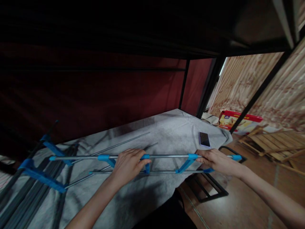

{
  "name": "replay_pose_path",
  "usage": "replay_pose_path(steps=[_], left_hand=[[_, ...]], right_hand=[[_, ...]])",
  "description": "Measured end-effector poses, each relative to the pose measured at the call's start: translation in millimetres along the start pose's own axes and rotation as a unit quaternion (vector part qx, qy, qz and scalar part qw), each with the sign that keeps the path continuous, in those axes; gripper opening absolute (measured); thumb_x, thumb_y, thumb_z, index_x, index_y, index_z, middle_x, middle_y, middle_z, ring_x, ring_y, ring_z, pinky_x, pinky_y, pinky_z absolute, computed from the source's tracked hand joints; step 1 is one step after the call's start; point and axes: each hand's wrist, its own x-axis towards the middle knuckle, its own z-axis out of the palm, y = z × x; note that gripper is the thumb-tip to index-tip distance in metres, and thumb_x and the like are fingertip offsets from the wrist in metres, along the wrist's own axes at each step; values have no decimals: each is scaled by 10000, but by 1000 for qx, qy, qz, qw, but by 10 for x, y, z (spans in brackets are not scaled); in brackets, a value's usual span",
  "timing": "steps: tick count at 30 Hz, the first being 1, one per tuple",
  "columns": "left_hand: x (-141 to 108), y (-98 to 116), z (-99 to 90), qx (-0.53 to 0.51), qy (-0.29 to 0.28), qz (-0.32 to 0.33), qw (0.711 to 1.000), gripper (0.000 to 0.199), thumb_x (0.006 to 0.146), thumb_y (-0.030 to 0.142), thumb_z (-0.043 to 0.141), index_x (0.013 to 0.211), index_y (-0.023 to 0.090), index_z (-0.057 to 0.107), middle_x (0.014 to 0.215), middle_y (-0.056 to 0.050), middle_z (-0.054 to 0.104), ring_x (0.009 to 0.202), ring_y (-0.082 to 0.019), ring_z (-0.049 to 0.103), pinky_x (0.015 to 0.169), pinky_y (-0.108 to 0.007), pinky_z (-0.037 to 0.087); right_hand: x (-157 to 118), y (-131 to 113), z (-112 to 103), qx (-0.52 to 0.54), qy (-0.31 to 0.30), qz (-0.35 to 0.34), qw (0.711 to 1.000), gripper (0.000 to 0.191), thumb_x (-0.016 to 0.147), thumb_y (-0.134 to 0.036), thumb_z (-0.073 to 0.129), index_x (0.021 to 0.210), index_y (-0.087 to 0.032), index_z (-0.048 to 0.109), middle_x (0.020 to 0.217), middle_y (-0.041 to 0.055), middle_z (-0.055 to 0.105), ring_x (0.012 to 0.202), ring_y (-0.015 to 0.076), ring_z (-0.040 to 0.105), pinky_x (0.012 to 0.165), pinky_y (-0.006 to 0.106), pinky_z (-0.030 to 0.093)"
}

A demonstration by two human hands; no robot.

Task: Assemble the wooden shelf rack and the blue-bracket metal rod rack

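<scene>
A blue-jointed metal frame [162,172] is held over the grey sheet [166,127]. Its upper rod [170,156] is grasped by the left hand [130,162] at a middle joint [147,167] and by the right hand [211,158] near one end. Dark tubes [30,194] are laid at the left; a phone [204,139] is placed beyond the right hand.

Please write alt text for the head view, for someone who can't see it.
A person's left hand and right hand grip a blue-jointed tube frame over a grey cloth; a phone lies beyond, dark tubes at left.
</scene>
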Motion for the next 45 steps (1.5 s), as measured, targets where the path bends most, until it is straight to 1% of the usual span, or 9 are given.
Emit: replay_pose_path(steps=[5, 7, 10, 13, 20, 24, 35, 41, 45], left_hand=[[255, 42, -193, 31, 27, 47, 998, 342, 916, 492, 462, 950, 214, 657, 894, -40, 694, 871, -209, 614, 847, -366, 420], [379, 82, -294, 44, 93, 48, 994, 322, 904, 447, 507, 1103, 224, 628, 1102, -75, 670, 1059, -242, 576, 988, -428, 366], [448, 87, -344, 24, 245, -5, 969, 410, 905, 390, 524, 1285, 238, 519, 1353, -101, 534, 1267, -263, 453, 1098, -468, 284], [327, -69, -120, -64, 332, -94, 936, 338, 934, 338, 461, 1246, 226, 525, 1316, -91, 535, 1243, -228, 475, 1075, -428, 355], [-243, -694, 1195, -182, 211, -222, 934, 301, 896, 241, 424, 1159, 184, 557, 1174, -101, 589, 1134, -225, 565, 1011, -435, 461], [-457, -834, 1631, -147, 156, -247, 945, 368, 855, 171, 420, 1198, 216, 546, 1197, -84, 601, 1170, -231, 558, 1048, -444, 445], [-460, -1076, 1939, -31, 34, -281, 959, 441, 874, 124, 361, 1297, 179, 473, 1313, -97, 552, 1244, -209, 510, 1076, -370, 370], [-327, -1130, 2056, -11, -6, -284, 959, 470, 866, 113, 385, 1326, 175, 462, 1354, -125, 537, 1236, -227, 508, 1063, -402, 364], [-161, -1079, 2091, -39, 31, -257, 965, 459, 864, 103, 375, 1303, 158, 499, 1317, -131, 561, 1220, -249, 514, 1068, -435, 369]], right_hand=[[-58, 3, -13, 73, 15, 28, 997, 342, 954, -502, 392, 913, -231, 597, 769, 40, 629, 748, 206, 612, 700, 300, 438], [-19, 54, -82, 85, 43, 49, 994, 361, 938, -537, 412, 886, -227, 590, 754, 35, 618, 718, 194, 594, 686, 297, 433], [99, 190, -162, 118, 109, 82, 984, 407, 894, -601, 453, 822, -214, 560, 684, 12, 555, 641, 162, 529, 616, 276, 409], [250, 334, -183, 186, 142, 91, 968, 440, 852, -639, 489, 775, -207, 521, 636, -17, 483, 609, 132, 467, 559, 249, 375], [695, 299, -264, 287, 110, 193, 932, 435, 745, -620, 603, 784, -207, 474, 582, -59, 421, 476, 74, 353, 420, 201, 274], [975, 225, -242, 304, 103, 227, 920, 359, 763, -528, 625, 763, -205, 467, 603, -39, 463, 488, 72, 386, 421, 184, 310], [1458, 174, 46, 503, 86, 225, 830, 184, 788, -212, 666, 749, -172, 491, 603, -30, 492, 460, 48, 370, 365, 149, 294], [1387, 44, 150, 495, 46, 176, 850, 210, 794, -317, 649, 824, -188, 486, 678, -11, 594, 495, 66, 472, 433, 180, 396], [1338, 113, 288, 478, 92, 171, 857, 400, 710, -332, 656, 1028, -210, 447, 656, -56, 602, 451, 83, 498, 434, 206, 399]])
